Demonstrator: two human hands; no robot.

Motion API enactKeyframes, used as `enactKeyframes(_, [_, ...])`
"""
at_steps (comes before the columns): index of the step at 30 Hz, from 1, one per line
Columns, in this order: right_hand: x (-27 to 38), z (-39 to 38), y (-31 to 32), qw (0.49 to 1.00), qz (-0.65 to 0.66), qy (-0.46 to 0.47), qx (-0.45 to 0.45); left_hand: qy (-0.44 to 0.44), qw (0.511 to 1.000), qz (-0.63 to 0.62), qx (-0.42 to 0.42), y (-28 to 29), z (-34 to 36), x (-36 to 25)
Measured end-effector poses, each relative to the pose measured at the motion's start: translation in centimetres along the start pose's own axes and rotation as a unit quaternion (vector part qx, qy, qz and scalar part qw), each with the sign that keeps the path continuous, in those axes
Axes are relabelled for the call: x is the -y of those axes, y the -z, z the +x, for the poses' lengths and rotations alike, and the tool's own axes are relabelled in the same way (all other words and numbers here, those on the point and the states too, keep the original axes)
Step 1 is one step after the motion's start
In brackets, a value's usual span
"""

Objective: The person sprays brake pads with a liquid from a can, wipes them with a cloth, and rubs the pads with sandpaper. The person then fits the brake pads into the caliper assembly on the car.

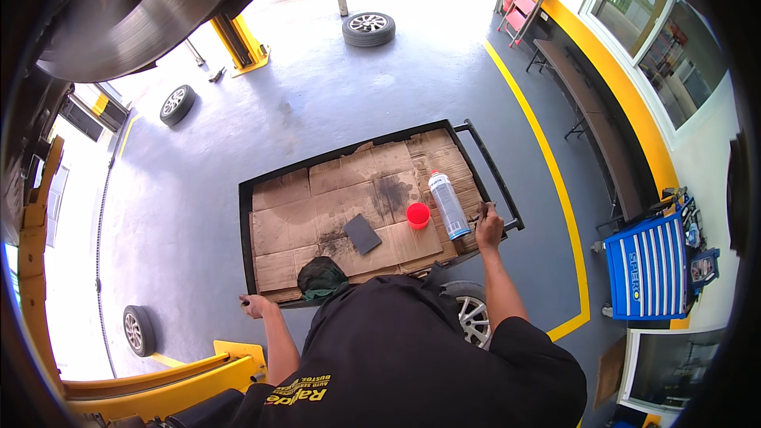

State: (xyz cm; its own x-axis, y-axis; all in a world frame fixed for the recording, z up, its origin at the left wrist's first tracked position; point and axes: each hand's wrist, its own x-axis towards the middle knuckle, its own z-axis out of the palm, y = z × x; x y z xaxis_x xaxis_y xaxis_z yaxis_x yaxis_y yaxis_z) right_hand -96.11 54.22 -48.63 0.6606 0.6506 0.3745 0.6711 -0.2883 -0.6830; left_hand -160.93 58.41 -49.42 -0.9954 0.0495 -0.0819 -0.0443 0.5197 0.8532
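Observation:
My right hand (490,227) is closed at the right end of a black-rimmed cart tray (246,230), with a small dark thing at its fingertips that I cannot make out. Beside that hand, on the tray's cardboard lining (317,190), lies a white and blue spray can (449,206) with a red top. Left of the can is a red cup (418,215), then a dark grey square sheet (362,235) like sandpaper. A dark, partly green cloth (321,276) rests at the near edge. My left hand (254,307) is closed at the near left corner; what it grips is unclear.
A brake disc (151,24) hangs at the upper left. Wheels (369,28) lie or stand about the floor, one (473,313) close below the tray. Yellow lift parts (238,357) are at lower left. A blue tool cabinet (646,265) and long bench (590,127) line the right.

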Motion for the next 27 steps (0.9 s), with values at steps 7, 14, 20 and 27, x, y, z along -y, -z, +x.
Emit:
enactKeyframes(7, [-0.5, -2.2, -0.5, 0.996, 0.047, -0.031, 0.068, -0.035, 0.999, -0.006, -0.002, 0.4, 1.6, 0.1])
enactKeyframes(14, [0.1, -3.6, -0.8, 0.99, 0.065, -0.034, 0.121, -0.28, 0.906, 0.234, 0.213, -0.8, 9.0, -1.9])
enactKeyframes(20, [0.7, -4.3, -1.3, 0.993, -0.047, -0.001, 0.105, -0.353, 0.843, 0.316, 0.255, -9.0, 8.8, -6.4])
enactKeyframes(27, [-0.5, -5.5, -1.8, 0.976, -0.201, -0.023, 0.078, -0.359, 0.862, 0.295, 0.205, -10.8, 6.0, -5.8])
